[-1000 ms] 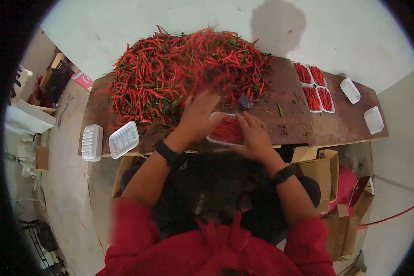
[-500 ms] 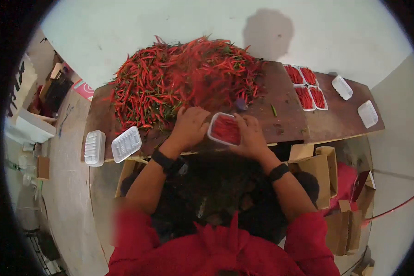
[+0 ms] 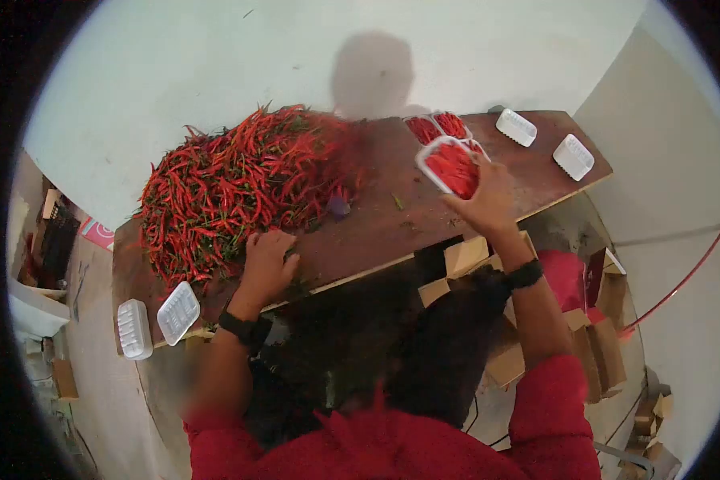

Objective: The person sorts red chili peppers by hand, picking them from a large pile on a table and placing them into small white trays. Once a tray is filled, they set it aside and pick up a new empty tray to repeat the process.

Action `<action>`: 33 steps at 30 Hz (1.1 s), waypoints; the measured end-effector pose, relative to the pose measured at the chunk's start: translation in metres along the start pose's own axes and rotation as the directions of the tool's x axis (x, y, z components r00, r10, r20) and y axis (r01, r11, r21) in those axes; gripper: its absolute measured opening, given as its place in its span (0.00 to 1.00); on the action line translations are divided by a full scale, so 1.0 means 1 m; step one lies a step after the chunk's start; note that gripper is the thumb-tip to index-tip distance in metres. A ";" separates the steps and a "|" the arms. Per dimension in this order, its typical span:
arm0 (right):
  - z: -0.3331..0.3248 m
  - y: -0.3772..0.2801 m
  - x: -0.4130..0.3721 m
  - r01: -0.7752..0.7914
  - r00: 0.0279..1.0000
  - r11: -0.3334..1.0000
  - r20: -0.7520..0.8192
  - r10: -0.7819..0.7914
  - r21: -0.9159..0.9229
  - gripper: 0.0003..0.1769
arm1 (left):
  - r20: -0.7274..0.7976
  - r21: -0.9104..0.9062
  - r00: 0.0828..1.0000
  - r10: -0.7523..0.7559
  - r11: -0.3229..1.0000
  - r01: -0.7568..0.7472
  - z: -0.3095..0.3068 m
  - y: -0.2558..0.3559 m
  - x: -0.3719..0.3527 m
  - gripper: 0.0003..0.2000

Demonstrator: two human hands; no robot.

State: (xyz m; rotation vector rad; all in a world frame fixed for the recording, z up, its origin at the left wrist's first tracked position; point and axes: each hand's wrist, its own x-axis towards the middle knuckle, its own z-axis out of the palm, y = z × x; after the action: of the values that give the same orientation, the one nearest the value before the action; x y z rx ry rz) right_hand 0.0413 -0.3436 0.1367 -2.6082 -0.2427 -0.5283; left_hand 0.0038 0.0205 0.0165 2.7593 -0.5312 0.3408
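Note:
My right hand [image 3: 488,196] grips a white plastic tray of red chili peppers [image 3: 450,170] by its near right side. That tray is tilted and held over the filled trays at the back right, partly covering them. My left hand [image 3: 269,260] rests by the table's front edge, just right of the big heap of red chilies [image 3: 232,176]. Its fingers are slightly bent and apart, with nothing visible in them. A small purple object [image 3: 338,206] lies at the heap's right edge.
Filled chili trays [image 3: 451,124] stand at the back. Two white trays, one farther back [image 3: 516,128] and one nearer [image 3: 574,157], lie on the right. Stacked trays [image 3: 135,330] and a single tray [image 3: 178,313] lie front left. Cardboard boxes [image 3: 466,258] stand below the brown table [image 3: 368,240].
My right hand has carried the filled tray rightward and back, from the table's front to the other filled trays. My left hand has parted from it and stayed near the heap. The view has swung right.

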 end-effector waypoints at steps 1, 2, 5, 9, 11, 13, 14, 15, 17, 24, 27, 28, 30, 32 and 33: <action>0.002 0.024 -0.002 -0.065 0.997 0.993 -0.052 0.060 -0.100 0.46 | -0.010 -0.009 1.000 0.010 1.000 -0.010 0.002 -0.002 -0.001 0.16; 0.005 0.048 -0.005 -0.134 0.987 0.972 -0.109 0.115 -0.194 0.46 | -0.020 -0.018 1.000 0.019 1.000 -0.019 0.004 -0.003 -0.002 0.15; 0.020 0.115 -0.025 -0.261 0.961 0.925 -0.168 0.221 -0.276 0.46 | 0.011 0.010 1.000 0.014 1.000 -0.014 0.005 -0.005 -0.006 0.16; 0.058 0.170 -0.049 -0.314 0.919 0.870 -0.351 0.179 -0.380 0.46 | 0.021 -0.019 1.000 0.017 1.000 -0.016 0.010 -0.004 -0.011 0.15; 0.067 0.174 -0.048 -0.468 0.878 0.791 -0.105 0.467 -0.393 0.48 | 0.039 0.003 0.999 0.013 1.000 -0.013 0.010 -0.001 -0.012 0.15; 0.075 0.170 -0.043 -0.504 0.848 0.750 -0.083 0.523 -0.428 0.49 | 0.068 0.010 0.998 -0.003 1.000 0.003 0.008 0.003 -0.012 0.15; 0.078 0.168 -0.041 -0.504 0.852 0.778 -0.068 0.519 -0.375 0.49 | 0.096 0.015 0.995 -0.021 1.000 0.020 0.007 0.004 -0.011 0.15; 0.081 0.167 -0.040 -0.502 0.856 0.803 -0.053 0.515 -0.322 0.49 | 0.099 0.017 0.995 -0.026 1.000 0.024 0.007 0.005 -0.011 0.15; 0.091 0.170 -0.036 -0.527 0.839 0.784 -0.054 0.542 -0.329 0.50 | 0.093 0.016 0.995 -0.035 0.999 0.033 0.009 0.005 -0.013 0.15; 0.106 0.175 -0.033 -0.526 0.844 0.796 -0.065 0.533 -0.300 0.53 | 0.074 0.025 0.997 -0.006 1.000 0.004 0.008 0.007 -0.011 0.15; 0.110 0.181 -0.031 -0.517 0.840 0.792 -0.017 0.542 -0.324 0.52 | 0.115 0.016 0.993 -0.016 1.000 0.014 0.008 0.011 -0.009 0.15; 0.112 0.185 -0.031 -0.518 0.840 0.792 -0.015 0.543 -0.324 0.52 | 0.107 0.023 0.994 -0.006 1.000 0.004 0.009 0.011 -0.009 0.15; 0.114 0.190 -0.032 -0.424 0.900 0.868 -0.014 0.435 -0.257 0.50 | 0.099 0.030 0.995 0.003 1.000 -0.006 0.010 0.013 -0.009 0.16; 0.113 0.193 -0.032 -0.371 0.925 0.895 -0.011 0.380 -0.249 0.49 | 0.114 0.042 0.994 -0.001 0.999 -0.003 0.010 0.014 -0.008 0.16; 0.112 0.194 -0.032 -0.315 0.946 0.918 -0.008 0.323 -0.240 0.47 | 0.116 0.042 0.993 -0.001 0.999 -0.004 0.009 0.015 -0.007 0.16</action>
State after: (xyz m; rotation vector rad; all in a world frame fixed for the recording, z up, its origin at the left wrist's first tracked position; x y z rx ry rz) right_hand 0.0983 -0.4629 -0.0469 -2.8101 0.2525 -0.4206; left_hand -0.0066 0.0066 0.0102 2.8321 -0.5602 0.1948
